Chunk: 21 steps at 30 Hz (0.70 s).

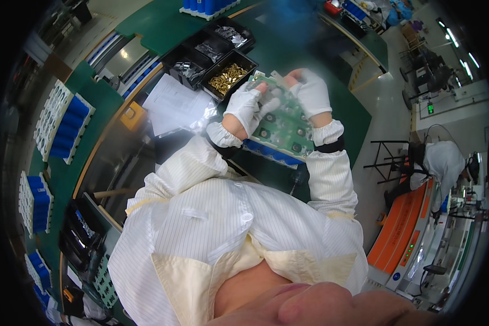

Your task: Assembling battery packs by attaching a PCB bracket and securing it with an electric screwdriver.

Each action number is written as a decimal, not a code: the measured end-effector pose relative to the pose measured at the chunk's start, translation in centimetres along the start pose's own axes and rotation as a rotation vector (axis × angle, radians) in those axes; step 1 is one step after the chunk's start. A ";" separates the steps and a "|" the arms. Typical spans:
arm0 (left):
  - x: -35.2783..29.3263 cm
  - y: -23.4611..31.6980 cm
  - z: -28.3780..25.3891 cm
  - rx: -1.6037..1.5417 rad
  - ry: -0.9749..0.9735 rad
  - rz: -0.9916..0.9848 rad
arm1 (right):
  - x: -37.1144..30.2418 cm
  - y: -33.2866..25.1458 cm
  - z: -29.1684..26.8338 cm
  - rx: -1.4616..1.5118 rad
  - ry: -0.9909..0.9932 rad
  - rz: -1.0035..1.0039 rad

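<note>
A green circuit board (pixel 280 127) with several round dark openings lies over a pack of blue cells (pixel 271 152), just in front of my body. On the board's left side is my left hand (pixel 250 107), in a white glove with bare fingertips. Its fingers curl over the board's surface, closed, and what they pinch is too hazy to make out. My right hand (pixel 311 93), gloved the same way, is closed at the board's far right edge, its bare fingertips bent inward. The board's far edge is blurred between the two hands.
Left of the board stands a black bin of brass-coloured pieces (pixel 229 79), beside bins of silvery parts (pixel 206 50). Paper sheets (pixel 177 103) lie nearer. A dark tool (pixel 299 176) is by my right forearm. More blue cell packs (pixel 68 122) stand far left; another person (pixel 443 160) bends at right.
</note>
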State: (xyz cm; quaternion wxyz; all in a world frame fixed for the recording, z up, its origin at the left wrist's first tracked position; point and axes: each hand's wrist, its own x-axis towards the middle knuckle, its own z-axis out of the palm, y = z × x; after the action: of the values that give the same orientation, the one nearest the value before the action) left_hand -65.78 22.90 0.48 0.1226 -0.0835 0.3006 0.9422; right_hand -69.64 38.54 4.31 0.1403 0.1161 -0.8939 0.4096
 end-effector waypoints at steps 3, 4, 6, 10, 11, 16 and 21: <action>0.1 0.1 -0.5 -0.023 0.004 -0.011 | 0.4 1.6 -0.4 -0.266 -0.022 0.066; 0.0 0.0 -0.6 -0.028 -0.010 -0.004 | 0.3 2.4 -0.3 -0.267 -0.017 0.073; 0.4 -0.3 -0.9 -0.075 -0.026 -0.008 | 0.3 3.4 -0.2 -0.448 -0.102 0.114; 0.6 -0.3 -0.8 -0.221 -0.118 0.043 | 0.3 4.1 -0.1 -0.442 -0.169 0.084; 0.3 -0.2 -0.5 -0.184 -0.091 0.028 | 0.3 4.3 -0.1 -0.408 -0.166 0.076; 0.2 -0.2 -0.7 -0.117 -0.121 0.040 | 0.0 4.7 -0.2 -0.373 -0.160 0.029; 0.0 0.1 0.0 -0.085 -0.031 -0.003 | -0.1 4.5 -0.1 -0.437 -0.178 -0.026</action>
State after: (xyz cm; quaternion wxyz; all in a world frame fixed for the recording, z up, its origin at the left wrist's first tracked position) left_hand -65.78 22.79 0.51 0.1248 -0.0745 0.2580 0.9551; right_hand -71.01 41.47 1.20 0.0879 0.1299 -0.9687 0.1926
